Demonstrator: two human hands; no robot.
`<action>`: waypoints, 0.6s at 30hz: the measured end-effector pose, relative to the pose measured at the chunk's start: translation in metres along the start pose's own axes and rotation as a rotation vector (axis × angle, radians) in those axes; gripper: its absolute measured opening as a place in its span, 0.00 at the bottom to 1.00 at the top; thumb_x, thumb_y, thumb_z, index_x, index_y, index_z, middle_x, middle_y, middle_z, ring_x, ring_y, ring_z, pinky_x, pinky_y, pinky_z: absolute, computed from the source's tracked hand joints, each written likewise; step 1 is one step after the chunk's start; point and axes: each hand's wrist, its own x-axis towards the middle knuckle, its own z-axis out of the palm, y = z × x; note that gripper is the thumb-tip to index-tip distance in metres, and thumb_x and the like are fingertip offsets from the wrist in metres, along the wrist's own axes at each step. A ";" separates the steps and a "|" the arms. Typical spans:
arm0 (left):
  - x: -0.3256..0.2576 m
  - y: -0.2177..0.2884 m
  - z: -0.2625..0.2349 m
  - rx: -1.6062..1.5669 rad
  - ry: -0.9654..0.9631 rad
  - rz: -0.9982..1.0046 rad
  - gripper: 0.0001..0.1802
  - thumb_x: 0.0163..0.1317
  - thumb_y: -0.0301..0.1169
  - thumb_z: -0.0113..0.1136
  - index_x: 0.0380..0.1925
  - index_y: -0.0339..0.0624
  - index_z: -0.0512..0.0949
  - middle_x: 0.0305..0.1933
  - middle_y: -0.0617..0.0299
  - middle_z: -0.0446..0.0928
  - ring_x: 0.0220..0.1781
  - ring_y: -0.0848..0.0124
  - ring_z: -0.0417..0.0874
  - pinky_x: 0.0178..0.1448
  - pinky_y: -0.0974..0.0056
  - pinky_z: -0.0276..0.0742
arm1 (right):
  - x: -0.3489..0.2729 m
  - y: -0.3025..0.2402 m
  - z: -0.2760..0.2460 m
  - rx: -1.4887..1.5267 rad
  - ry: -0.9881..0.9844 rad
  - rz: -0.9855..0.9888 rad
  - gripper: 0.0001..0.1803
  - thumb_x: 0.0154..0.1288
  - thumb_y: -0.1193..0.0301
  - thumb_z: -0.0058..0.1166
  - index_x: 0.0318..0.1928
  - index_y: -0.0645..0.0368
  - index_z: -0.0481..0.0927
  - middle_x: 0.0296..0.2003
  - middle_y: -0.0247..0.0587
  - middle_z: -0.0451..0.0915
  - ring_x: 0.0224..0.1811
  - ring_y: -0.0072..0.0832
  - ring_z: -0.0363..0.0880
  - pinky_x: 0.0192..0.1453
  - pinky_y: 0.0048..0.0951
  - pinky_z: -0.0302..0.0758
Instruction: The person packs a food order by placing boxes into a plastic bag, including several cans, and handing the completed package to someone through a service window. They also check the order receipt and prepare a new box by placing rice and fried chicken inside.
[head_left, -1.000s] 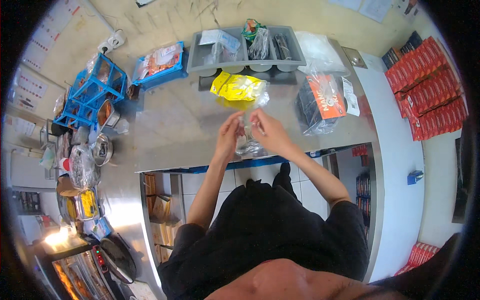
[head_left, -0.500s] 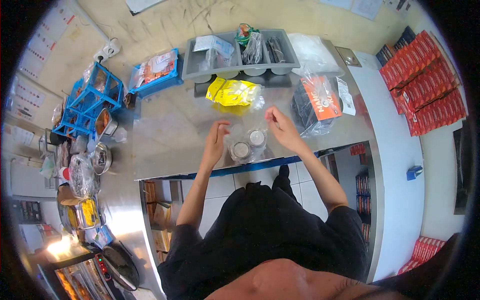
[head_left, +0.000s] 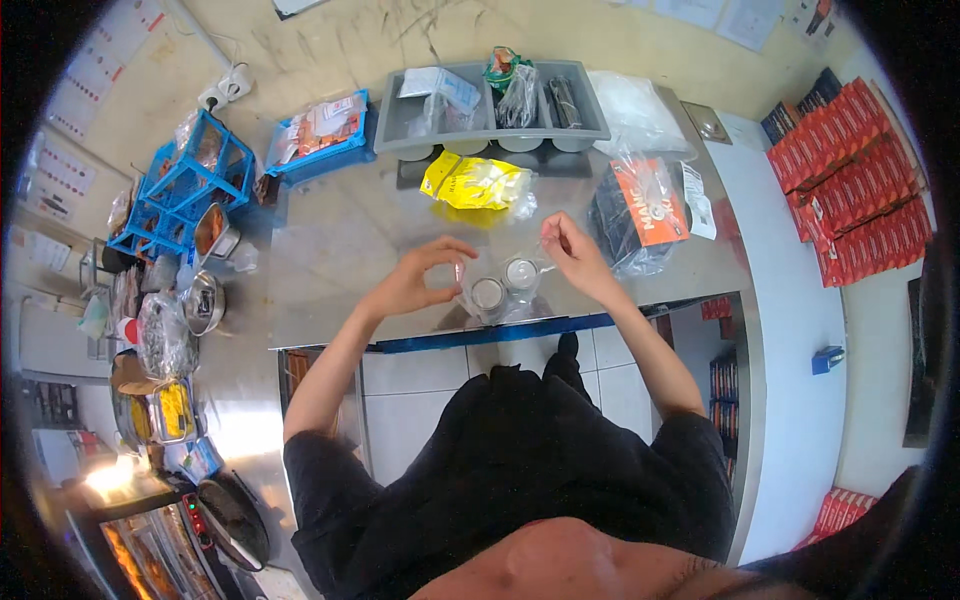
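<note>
Head view, looking down: yellow, crumpled pouch (head_left: 475,180) lies on a brushed-steel counter (head_left: 340,250), serving as landmark. Nearer the wearer than the pouch stand two round, silver-topped containers (head_left: 488,293), side by side, with thin, clear plastic (head_left: 528,298) around them. Nearer and left of the pouch, the left hand (head_left: 415,280) curves toward them, thumb and fingers spread apart. Nearer and right of it, the right hand (head_left: 575,255) has its fingers curled in; whether they pinch plastic, I cannot tell. Behind the pouch sits a grey, compartmented plastic tray (head_left: 450,138); to its right, a black-and-orange packet (head_left: 640,210). The step in hand appears to be arranging the plastic around the containers; the next move seems to call for a light fingertip grip on its loose edge.
</note>
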 end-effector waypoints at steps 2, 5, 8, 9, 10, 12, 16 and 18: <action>0.002 -0.021 0.018 -0.178 0.091 0.045 0.13 0.53 0.22 0.54 0.41 0.41 0.68 0.50 0.57 0.71 0.52 0.64 0.72 0.54 0.63 0.68 | -0.003 -0.012 0.008 -0.025 0.010 -0.017 0.05 0.59 0.76 0.45 0.37 0.57 0.66 0.23 0.29 0.65 0.24 0.16 0.62 0.29 0.20 0.61; 0.015 -0.037 0.061 -0.948 0.111 -0.195 0.17 0.54 0.23 0.55 0.46 0.40 0.67 0.55 0.58 0.69 0.56 0.67 0.69 0.57 0.63 0.66 | -0.002 -0.029 0.030 -0.225 0.023 -0.187 0.07 0.57 0.77 0.46 0.37 0.57 0.67 0.27 0.33 0.69 0.28 0.23 0.67 0.34 0.27 0.65; 0.024 -0.052 0.097 -0.604 0.126 -0.229 0.18 0.59 0.25 0.51 0.50 0.41 0.65 0.54 0.54 0.68 0.53 0.68 0.71 0.56 0.62 0.66 | 0.004 -0.027 0.055 -0.608 -0.073 -0.459 0.11 0.54 0.73 0.49 0.40 0.57 0.69 0.33 0.39 0.73 0.35 0.33 0.71 0.42 0.33 0.67; 0.028 -0.056 0.104 -0.563 0.221 -0.309 0.17 0.61 0.31 0.49 0.50 0.42 0.65 0.47 0.56 0.71 0.47 0.71 0.73 0.52 0.63 0.68 | 0.006 -0.024 0.058 -0.816 -0.154 -0.582 0.14 0.53 0.71 0.50 0.43 0.56 0.70 0.38 0.42 0.74 0.40 0.38 0.72 0.47 0.35 0.67; 0.029 -0.059 0.107 -0.519 0.317 -0.389 0.17 0.64 0.37 0.46 0.50 0.43 0.66 0.41 0.58 0.73 0.40 0.74 0.74 0.48 0.64 0.69 | 0.009 -0.023 0.056 -0.817 -0.155 -0.581 0.14 0.53 0.71 0.50 0.43 0.56 0.70 0.38 0.42 0.74 0.40 0.38 0.72 0.47 0.35 0.67; 0.034 -0.062 0.103 -0.855 0.253 -0.322 0.15 0.66 0.38 0.42 0.48 0.43 0.66 0.29 0.63 0.67 0.32 0.74 0.71 0.42 0.66 0.68 | 0.015 -0.019 0.047 -0.666 0.156 -0.614 0.14 0.55 0.70 0.51 0.44 0.53 0.71 0.38 0.40 0.74 0.40 0.36 0.73 0.46 0.31 0.68; 0.047 -0.037 0.099 -1.056 0.263 -0.376 0.15 0.68 0.41 0.35 0.43 0.46 0.68 0.13 0.72 0.49 0.19 0.76 0.60 0.29 0.71 0.61 | 0.000 0.036 0.033 -0.072 0.063 -0.064 0.12 0.57 0.68 0.53 0.42 0.55 0.74 0.38 0.37 0.77 0.40 0.27 0.75 0.44 0.26 0.69; 0.048 -0.036 0.098 -1.029 0.261 -0.372 0.14 0.68 0.43 0.36 0.43 0.49 0.67 0.14 0.72 0.50 0.18 0.79 0.57 0.28 0.72 0.59 | -0.006 0.048 0.034 0.404 -0.037 0.275 0.12 0.58 0.69 0.55 0.40 0.61 0.76 0.37 0.37 0.79 0.38 0.19 0.75 0.42 0.22 0.70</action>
